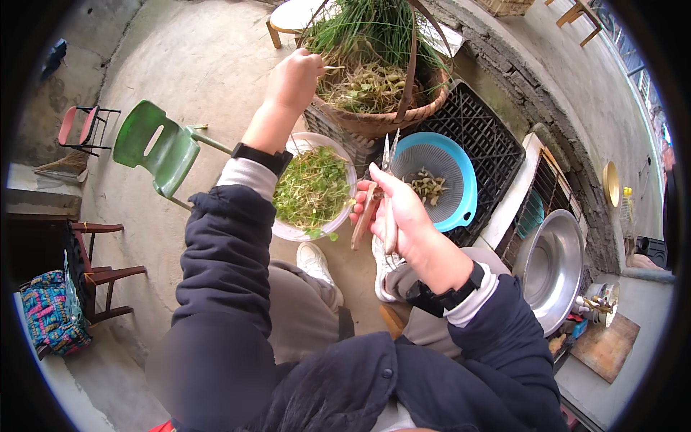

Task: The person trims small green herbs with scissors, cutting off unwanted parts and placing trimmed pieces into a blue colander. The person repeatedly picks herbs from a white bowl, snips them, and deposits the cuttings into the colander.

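Note:
My left hand (294,78) is raised at the left rim of a woven basket (378,116), its fingers closed on a thin pale stalk (333,68). Long green leaves (351,27) and small root-end bulbs (378,81) with dry roots fill the basket. My right hand (402,210) holds a pair of scissors (378,201), blades pointing up and slightly apart. Right beside it, a blue colander (469,183) contains several trimmed pale bulbs (428,186). Between my arms stands a whitish tub (297,233) of green leafy trimmings (313,189).
A black plastic crate (494,137) lies under the colander. To the right, a metal basin (550,270) leans near a wire rack (540,202). A green chair (156,151) stands left, a wooden chair (102,275) lower left, and a round-topped stool (294,16) behind the basket.

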`<state>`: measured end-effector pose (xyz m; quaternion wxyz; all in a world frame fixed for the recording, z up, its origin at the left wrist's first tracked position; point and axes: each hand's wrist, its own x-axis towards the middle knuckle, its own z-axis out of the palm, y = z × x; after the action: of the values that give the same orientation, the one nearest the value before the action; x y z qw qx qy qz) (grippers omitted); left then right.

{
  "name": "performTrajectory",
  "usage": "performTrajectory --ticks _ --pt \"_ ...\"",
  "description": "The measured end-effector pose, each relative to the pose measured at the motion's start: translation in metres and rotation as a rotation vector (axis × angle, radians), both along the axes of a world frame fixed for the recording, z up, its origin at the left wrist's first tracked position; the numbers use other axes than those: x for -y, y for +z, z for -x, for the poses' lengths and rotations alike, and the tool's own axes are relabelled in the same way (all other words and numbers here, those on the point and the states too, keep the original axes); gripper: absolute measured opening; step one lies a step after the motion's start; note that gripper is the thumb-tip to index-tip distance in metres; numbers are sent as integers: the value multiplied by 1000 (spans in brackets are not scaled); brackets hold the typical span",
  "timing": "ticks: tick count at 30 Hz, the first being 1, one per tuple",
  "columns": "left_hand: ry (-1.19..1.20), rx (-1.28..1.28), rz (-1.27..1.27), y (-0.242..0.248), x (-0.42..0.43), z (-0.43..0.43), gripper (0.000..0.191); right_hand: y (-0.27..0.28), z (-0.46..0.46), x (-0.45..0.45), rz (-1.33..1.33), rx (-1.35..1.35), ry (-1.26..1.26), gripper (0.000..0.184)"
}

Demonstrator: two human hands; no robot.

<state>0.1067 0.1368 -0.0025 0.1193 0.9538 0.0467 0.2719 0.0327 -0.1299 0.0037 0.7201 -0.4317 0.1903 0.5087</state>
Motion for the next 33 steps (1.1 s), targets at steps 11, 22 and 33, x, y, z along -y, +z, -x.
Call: performTrajectory --ticks 11,22,33 --pt "-29 -113 1789 21 31 130 14 3 -6 -38 -38 528 -82 22" --pt "113 -76 1552 1 69 180 18 -9 8 -84 -115 716 45 22" --pt "87 -67 1308 5 48 182 23 -23 -9 -84 99 1128 171 27"
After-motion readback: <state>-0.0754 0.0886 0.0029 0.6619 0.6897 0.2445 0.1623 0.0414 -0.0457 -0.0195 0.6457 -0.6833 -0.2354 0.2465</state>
